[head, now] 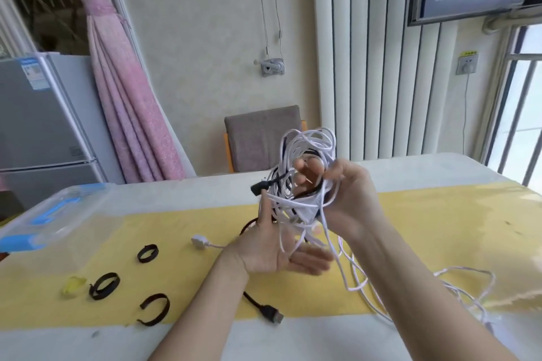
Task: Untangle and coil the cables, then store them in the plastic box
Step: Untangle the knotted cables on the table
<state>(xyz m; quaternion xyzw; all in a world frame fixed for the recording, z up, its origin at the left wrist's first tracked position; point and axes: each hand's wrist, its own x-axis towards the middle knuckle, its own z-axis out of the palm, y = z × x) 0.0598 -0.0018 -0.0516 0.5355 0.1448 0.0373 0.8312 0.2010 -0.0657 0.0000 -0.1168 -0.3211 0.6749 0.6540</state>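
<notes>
A tangled bundle of white and black cables (pixel 302 155) hangs above the table's middle. My right hand (pixel 346 193) grips the bundle from the right, fingers curled through its loops. My left hand (pixel 272 246) is below it, palm up, thumb raised against the strands, white strands running across its palm. A black plug (pixel 258 187) sticks out of the bundle to the left. White cable (pixel 457 281) trails onto the table at the right. A black USB plug (pixel 271 313) lies near the front edge, a white plug (pixel 199 242) to the left. The clear plastic box (pixel 58 214) with blue clips stands at the far left.
Three black strap loops (pixel 148 253) (pixel 104 285) (pixel 155 309) and a small yellow lump (pixel 73 286) lie on the yellow cloth (pixel 425 214) at front left. A grey chair (pixel 262 138) stands behind the table. A fridge (pixel 44 114) and a pink curtain (pixel 129 91) are at the back left.
</notes>
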